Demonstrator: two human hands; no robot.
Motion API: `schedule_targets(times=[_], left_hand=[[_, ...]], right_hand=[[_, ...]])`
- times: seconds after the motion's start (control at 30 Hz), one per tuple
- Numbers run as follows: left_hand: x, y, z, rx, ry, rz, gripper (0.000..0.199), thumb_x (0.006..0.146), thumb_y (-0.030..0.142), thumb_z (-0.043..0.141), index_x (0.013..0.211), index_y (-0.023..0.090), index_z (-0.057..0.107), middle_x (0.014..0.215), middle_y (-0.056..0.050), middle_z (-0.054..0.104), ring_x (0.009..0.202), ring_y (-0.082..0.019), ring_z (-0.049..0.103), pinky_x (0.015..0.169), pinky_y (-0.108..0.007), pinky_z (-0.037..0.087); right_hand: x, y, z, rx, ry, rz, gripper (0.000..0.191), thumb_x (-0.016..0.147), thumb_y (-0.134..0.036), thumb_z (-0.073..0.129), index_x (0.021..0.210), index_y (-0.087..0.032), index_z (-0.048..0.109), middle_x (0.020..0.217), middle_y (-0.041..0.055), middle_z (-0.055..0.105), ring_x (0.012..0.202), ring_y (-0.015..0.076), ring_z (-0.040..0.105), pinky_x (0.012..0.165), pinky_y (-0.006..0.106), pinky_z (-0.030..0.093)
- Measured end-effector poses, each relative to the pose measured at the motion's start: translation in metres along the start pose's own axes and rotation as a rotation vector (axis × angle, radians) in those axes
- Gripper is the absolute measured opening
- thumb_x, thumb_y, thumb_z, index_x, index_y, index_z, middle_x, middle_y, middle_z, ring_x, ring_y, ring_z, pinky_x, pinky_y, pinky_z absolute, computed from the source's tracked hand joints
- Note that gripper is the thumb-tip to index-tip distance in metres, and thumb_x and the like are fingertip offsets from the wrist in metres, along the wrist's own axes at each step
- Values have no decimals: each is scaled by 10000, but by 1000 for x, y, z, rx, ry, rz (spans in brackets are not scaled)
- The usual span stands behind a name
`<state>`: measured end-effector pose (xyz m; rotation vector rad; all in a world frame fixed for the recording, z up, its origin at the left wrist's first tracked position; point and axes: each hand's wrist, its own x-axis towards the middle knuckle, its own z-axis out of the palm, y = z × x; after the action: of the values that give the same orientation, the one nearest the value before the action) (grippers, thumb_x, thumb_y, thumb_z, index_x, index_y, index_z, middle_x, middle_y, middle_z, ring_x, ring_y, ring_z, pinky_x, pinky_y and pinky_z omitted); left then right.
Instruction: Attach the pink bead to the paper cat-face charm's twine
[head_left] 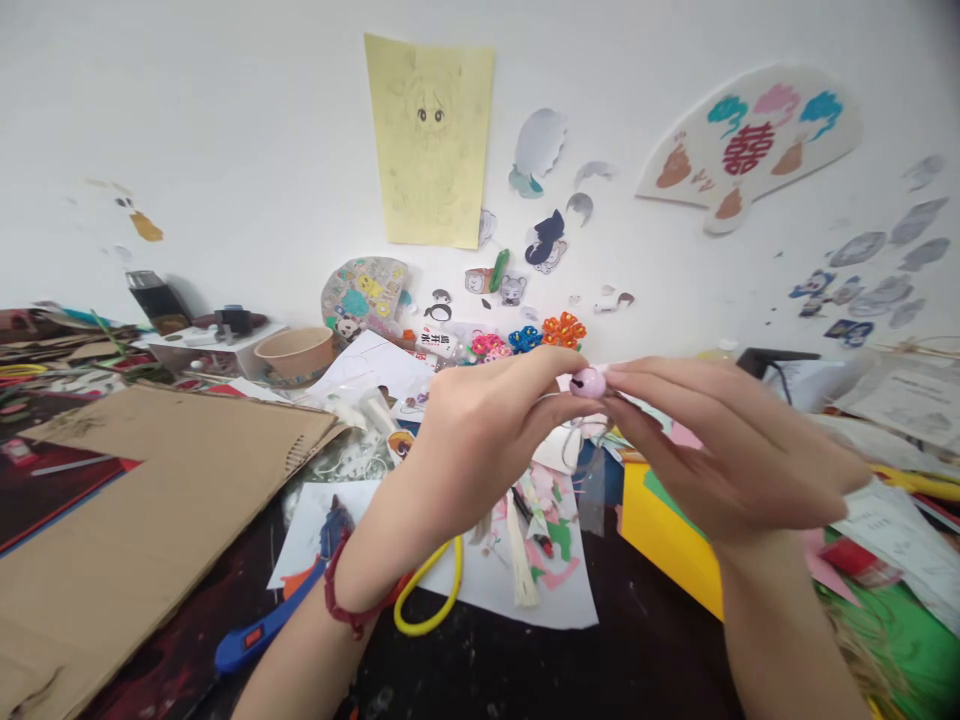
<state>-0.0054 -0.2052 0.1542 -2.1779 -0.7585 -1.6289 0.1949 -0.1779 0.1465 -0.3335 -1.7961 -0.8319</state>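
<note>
A small round pale-pink jingle bell (589,383) with a dark slot is held up above the table, between the fingertips of both hands. My left hand (480,430) pinches it from the left with thumb and forefinger; a dark red braided bracelet circles that wrist. From the right, my right hand (720,440) closes its fingertips on the bell. Thin pale cord (576,440) hangs just under the fingers; where it is fastened is hidden. Below lies a white sheet (555,610) with a cream tassel (520,555) on it.
A blue cutter (262,635) and a yellow loop (427,627) lie near my left forearm. Cardboard (150,480) covers the left side. At the back stand a tan bowl (296,350) and flower pieces (525,340). A yellow box (664,530) sits beneath my right hand.
</note>
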Motion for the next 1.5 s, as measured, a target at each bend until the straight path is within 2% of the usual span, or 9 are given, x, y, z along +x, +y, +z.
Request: schedule_targets(times=[0.2, 0.37, 0.63, 0.77, 1.1, 1.17, 1.27, 1.4, 1.5], left_hand=[[-3, -1, 1, 162, 27, 112, 190, 986, 321, 649, 883, 162, 654, 656, 48, 676, 536, -45, 557, 517, -191, 388], [-6, 0, 1, 197, 5, 131, 165, 986, 280, 654, 864, 170, 642, 697, 31, 701, 562, -61, 597, 484, -209, 347], [-7, 3, 1, 175, -6, 98, 201, 992, 316, 641, 827, 204, 629, 722, 22, 727, 555, -78, 599, 491, -227, 405], [-6, 3, 4, 145, 38, 120, 169, 973, 286, 676, 845, 182, 639, 719, 17, 739, 578, -70, 633, 504, -205, 421], [-3, -1, 9, -24, 98, 103, 94, 961, 232, 685, 923, 147, 685, 699, 32, 724, 592, -48, 628, 593, -158, 486], [-3, -2, 10, -101, 93, 60, 81, 938, 221, 715, 944, 142, 695, 694, 35, 718, 591, -43, 620, 608, -151, 495], [-1, -3, 9, -212, 82, -48, 110, 899, 244, 761, 939, 155, 708, 642, 56, 685, 548, -38, 579, 568, -154, 482], [0, -4, 8, -321, 52, -170, 141, 876, 269, 784, 926, 152, 725, 618, 55, 686, 520, -41, 570, 523, -164, 463], [0, -5, 8, -329, 38, -176, 143, 881, 283, 780, 919, 156, 726, 616, 51, 697, 523, -44, 585, 517, -164, 461]], right_hand=[[4, -9, -5, -63, -36, -16, 415, 766, -50, 818, 1128, -245, 760, 924, 32, 812, 792, 246, 767, 736, 396, 646], [3, -9, -10, -41, -85, -20, 359, 776, -22, 803, 1084, -199, 755, 948, 53, 811, 827, 239, 770, 783, 389, 651], [-1, -9, -15, -35, -78, -85, 414, 763, -18, 807, 1145, -157, 727, 976, 81, 801, 872, 251, 759, 796, 400, 651], [0, -12, -19, -62, -133, -110, 378, 763, -10, 805, 1124, -75, 714, 1002, 146, 792, 918, 279, 758, 834, 415, 644], [4, -17, -19, -87, -133, -114, 251, 777, -35, 810, 1016, -52, 733, 933, 158, 791, 883, 270, 756, 829, 403, 619], [5, -15, -16, -63, -100, -60, 262, 765, -8, 806, 1010, -77, 744, 901, 135, 794, 846, 247, 752, 800, 376, 614], [7, -12, -12, 49, -66, 152, 290, 782, -1, 786, 1008, -180, 760, 886, 51, 801, 810, 196, 750, 758, 321, 604], [8, -9, -8, 268, -105, 391, 243, 839, -85, 768, 972, -288, 766, 892, -22, 799, 778, 166, 737, 710, 316, 572], [8, -10, -7, 401, -133, 491, 193, 861, -131, 758, 948, -304, 764, 870, -29, 788, 763, 168, 710, 691, 335, 540]])
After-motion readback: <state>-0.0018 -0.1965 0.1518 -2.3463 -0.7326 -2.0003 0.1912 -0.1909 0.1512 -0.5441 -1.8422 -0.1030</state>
